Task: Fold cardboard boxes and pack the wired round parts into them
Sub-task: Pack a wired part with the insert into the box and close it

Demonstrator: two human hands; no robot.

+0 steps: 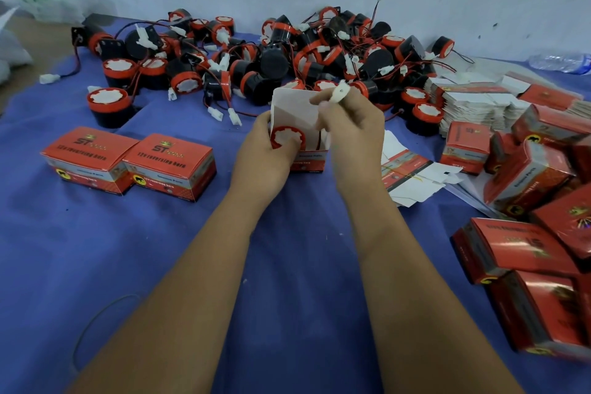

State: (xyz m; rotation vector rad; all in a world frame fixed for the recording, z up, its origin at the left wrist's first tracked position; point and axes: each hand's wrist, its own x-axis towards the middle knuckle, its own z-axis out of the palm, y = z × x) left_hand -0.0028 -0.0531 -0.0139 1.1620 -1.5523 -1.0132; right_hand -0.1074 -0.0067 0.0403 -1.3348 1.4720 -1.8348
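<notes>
An open red and white cardboard box (308, 163) stands on the blue cloth at the centre, its white lid flap (295, 112) raised. A round part (286, 137) with a red rim and white face sits in the box opening. My left hand (270, 150) grips the box's left side, thumb on the part. My right hand (350, 131) pinches the part's white connector (340, 93) above the box. A big pile of black and red wired round parts (287, 54) lies behind.
Two closed red boxes (128, 163) stand at the left. Stacks of flat box blanks (473, 102) and more blanks (412, 176) lie right of the hands. Several folded red boxes (537, 208) crowd the right edge. A plastic bottle (559, 62) lies far right by the wall.
</notes>
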